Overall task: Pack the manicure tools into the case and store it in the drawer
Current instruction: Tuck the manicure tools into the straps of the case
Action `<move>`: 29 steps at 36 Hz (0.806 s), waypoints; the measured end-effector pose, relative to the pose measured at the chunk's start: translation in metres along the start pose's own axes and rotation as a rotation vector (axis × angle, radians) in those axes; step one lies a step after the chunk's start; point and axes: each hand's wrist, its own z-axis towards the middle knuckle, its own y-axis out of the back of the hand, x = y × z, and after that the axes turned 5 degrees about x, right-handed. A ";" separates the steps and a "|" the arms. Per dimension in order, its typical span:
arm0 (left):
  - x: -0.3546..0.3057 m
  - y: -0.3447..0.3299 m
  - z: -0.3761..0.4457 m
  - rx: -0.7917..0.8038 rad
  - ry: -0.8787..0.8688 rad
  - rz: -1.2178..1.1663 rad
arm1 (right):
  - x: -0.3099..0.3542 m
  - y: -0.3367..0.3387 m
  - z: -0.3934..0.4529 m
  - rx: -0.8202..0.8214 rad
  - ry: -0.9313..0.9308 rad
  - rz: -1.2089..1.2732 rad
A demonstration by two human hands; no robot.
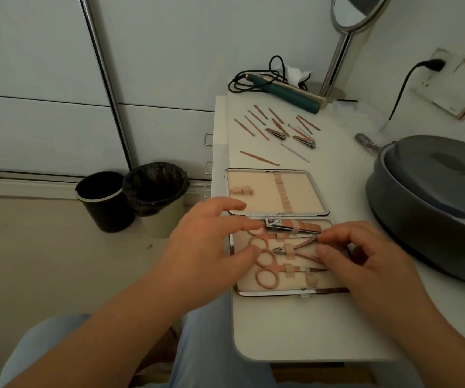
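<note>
In the head view the open case (pixel 277 228) lies flat near the front edge of the white surface (pixel 281 331), its near half holding a clipper, nippers (pixel 295 247) and two pairs of scissors under straps. The right hand (pixel 366 264) pinches the nippers' handles, while the left hand (pixel 211 247) hovers with spread fingers, grasping nothing, over the case's left edge. Loose tools (pixel 276 127) lie toward the surface's far edge.

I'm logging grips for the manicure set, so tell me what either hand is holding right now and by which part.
The right hand pinches the cuticle nipper by its handle ends, with the head already under a strap in the case. The left hand holds nothing, fingers spread.
</note>
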 end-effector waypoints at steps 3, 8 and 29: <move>0.008 -0.004 0.001 0.033 -0.019 -0.035 | 0.001 0.001 0.001 0.009 -0.014 -0.010; 0.018 -0.012 0.005 -0.015 -0.072 -0.032 | 0.004 0.009 0.010 0.101 -0.109 -0.016; 0.037 -0.013 0.031 -0.152 -0.016 -0.143 | 0.012 -0.010 0.259 0.078 -0.252 -0.617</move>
